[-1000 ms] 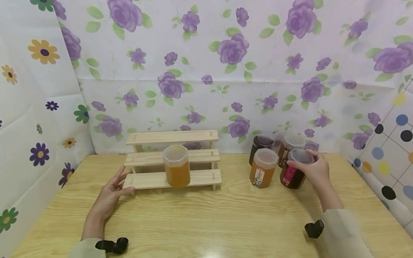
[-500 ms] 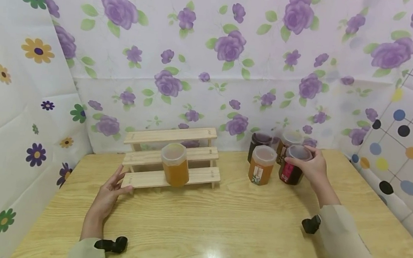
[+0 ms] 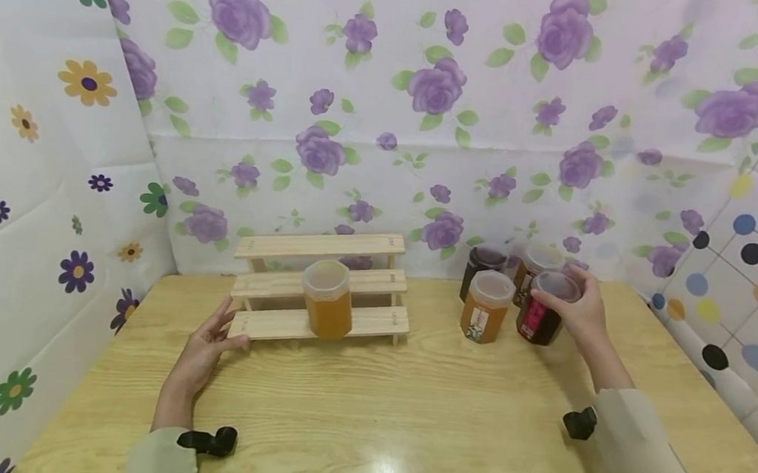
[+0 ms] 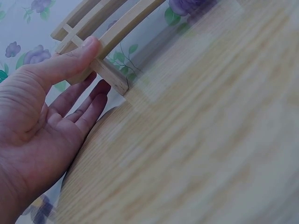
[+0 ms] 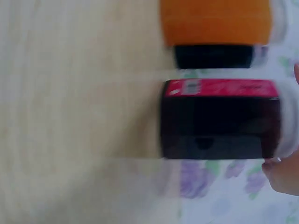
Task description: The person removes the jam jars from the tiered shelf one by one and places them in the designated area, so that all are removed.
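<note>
A three-step wooden display shelf (image 3: 278, 324) stands at the back left of the table. My left hand (image 3: 198, 352) holds its left end, the thumb (image 4: 86, 50) on the lowest step and the fingers by the leg. On that lowest step sits an amber jar (image 3: 329, 316) with a translucent lid. Over at the right, my right hand (image 3: 585, 312) grips the lid of a dark jar (image 3: 532, 324) with a pink label, thumb and fingers on opposite sides. In the right wrist view this jar (image 5: 219, 123) appears sideways, its base at the table; only part of the hand shows.
Beside the gripped jar stands an orange jar (image 3: 482, 319) with a white label. Behind them are a dark jar (image 3: 473, 277) and a brown jar (image 3: 524, 281), partly hidden. A flowered cloth (image 3: 391, 81) hangs at the back of the wooden table (image 3: 338, 411).
The head view shifts slightly. Both hands keep their places, the left at the shelf's end and the right on the dark jar's lid.
</note>
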Available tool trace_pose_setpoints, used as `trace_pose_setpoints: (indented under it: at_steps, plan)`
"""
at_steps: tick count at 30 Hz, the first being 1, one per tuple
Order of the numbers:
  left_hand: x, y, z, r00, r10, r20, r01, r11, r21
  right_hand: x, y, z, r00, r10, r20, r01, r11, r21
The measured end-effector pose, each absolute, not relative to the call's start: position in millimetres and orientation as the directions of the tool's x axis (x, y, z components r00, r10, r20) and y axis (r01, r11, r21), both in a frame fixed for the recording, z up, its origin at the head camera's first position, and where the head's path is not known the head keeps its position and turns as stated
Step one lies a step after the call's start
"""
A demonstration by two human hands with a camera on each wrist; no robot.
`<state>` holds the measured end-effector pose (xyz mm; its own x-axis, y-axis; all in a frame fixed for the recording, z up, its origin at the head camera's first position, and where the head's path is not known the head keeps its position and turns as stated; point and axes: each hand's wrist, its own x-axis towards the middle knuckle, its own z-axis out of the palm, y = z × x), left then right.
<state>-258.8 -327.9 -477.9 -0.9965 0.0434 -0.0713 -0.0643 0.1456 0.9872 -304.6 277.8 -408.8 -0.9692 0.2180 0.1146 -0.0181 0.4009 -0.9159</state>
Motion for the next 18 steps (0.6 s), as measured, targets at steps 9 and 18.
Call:
trace_pose_setpoints:
  at_steps: [9, 18]
  plan:
    - [-258, -330, -477, -0.998, 0.043, -0.051, -0.043, 0.17, 0.985, -295, 235, -371, -0.948, 0.173, 0.267, -0.182, 0.39, -0.903]
    - [-259, -327, -479, -0.998, 0.039, -0.042, -0.036, 0.15, 0.988, -298, 161, -373, -0.967, -0.042, 0.251, -0.252, 0.299, -0.921]
